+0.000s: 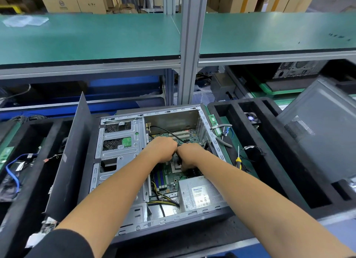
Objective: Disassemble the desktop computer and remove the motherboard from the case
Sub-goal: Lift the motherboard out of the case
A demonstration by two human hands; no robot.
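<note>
- Nearest the viewer, the case (107, 180) lies on its side with the open face up; its front lip is a bare sheet-metal rim. Keep both forearms lifted off it.
- The power supply (198, 196) sits in the near right corner. Yellow and black leads run from it toward the drive cage (119, 142) on the left, over the near edge of the motherboard (169, 180).
- The motherboard is still seated flat on the case floor, with green and blue memory slots showing at its near left.
- Left hand (163, 148): fingers curled downward at board centre; it appears to grasp a dark part, which its own knuckles hide.
- Right hand (187, 155): curled, touching the left hand, thumb against a black piece beside the square socket area. What it holds cannot be told.
- Judged step: freeing a central component or connector. Pull straight up with an even load on both hands; do not lever against the board.
- A black cable (167, 131) arcs just beyond the hands; route it clear before lifting.
- Open room: straight up only. Cage wall left, perforated rear wall right, power supply near.
- A yellow-handled screwdriver (238, 159) lies just outside the right wall.
</note>
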